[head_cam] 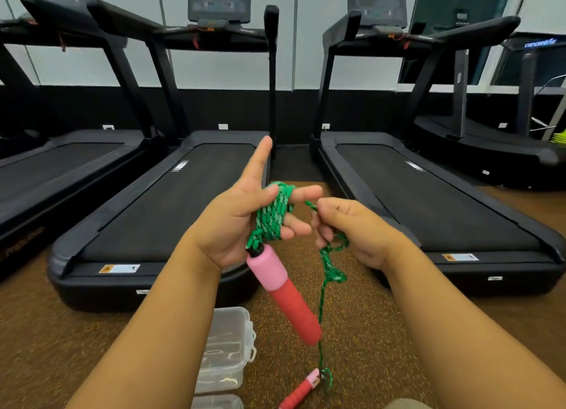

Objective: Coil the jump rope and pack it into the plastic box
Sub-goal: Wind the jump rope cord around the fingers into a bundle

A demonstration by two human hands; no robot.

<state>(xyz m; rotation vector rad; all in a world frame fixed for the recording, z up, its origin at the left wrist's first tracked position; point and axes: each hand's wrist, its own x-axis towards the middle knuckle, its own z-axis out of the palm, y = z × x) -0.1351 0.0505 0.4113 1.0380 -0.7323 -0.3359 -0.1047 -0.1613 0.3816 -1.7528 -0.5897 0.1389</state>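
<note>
A green jump rope (pixel 273 215) is wound in several turns around the fingers of my left hand (pixel 235 221), whose thumb sticks up and forward. One pink and red handle (pixel 283 290) hangs from that coil, just below my left palm. My right hand (pixel 352 231) is close to the right of the coil and pinches the loose strand. From there the strand drops to the second pink and red handle (pixel 301 391), which lies on the floor. A clear plastic box (pixel 228 344) stands open on the floor below my left forearm.
Three black treadmills stand side by side ahead, the middle treadmill (pixel 171 200) and the right treadmill (pixel 428 200) flanking a strip of brown speckled floor (pixel 361 332). A clear lid (pixel 217 402) lies at the bottom edge near the box.
</note>
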